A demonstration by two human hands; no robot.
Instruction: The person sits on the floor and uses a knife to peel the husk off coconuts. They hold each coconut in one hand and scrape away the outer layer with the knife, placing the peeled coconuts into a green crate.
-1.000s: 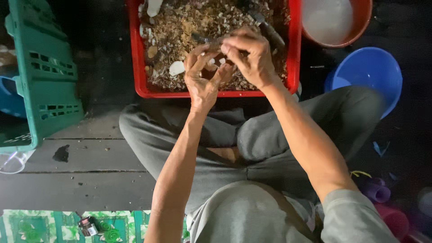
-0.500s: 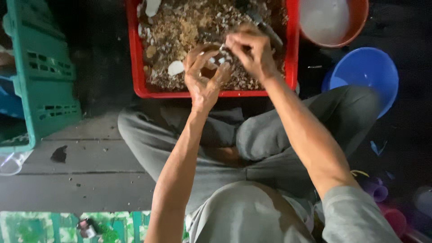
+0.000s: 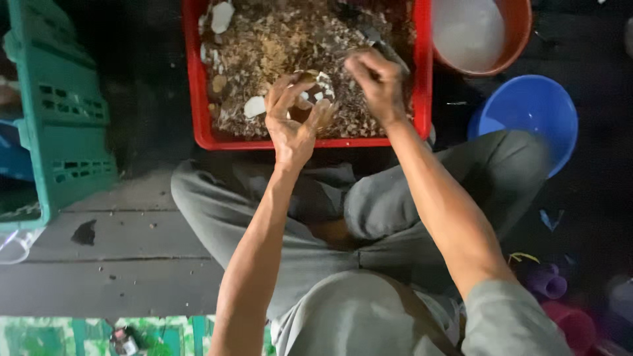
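A red plastic tray (image 3: 201,122) full of brown and white shell bits lies in front of my crossed legs. Over its near edge my left hand (image 3: 290,125) holds a small round brownish egg-like thing (image 3: 310,95) with cracked white shell pieces on it. My right hand (image 3: 376,82) is right beside it, fingers pinched together at the shell; whether a piece is between the fingertips I cannot tell. Both forearms reach forward from my grey-clad lap.
A green plastic crate (image 3: 62,125) stands at the left. An orange bowl with pale liquid (image 3: 478,33) and a blue bowl (image 3: 531,115) sit at the right. Grey wooden planks (image 3: 112,250) run under my legs. Pink and purple items (image 3: 560,310) lie at the lower right.
My right hand has drawn slightly to the right of the held thing. My left hand has turned it a little, showing more cracked white shell.
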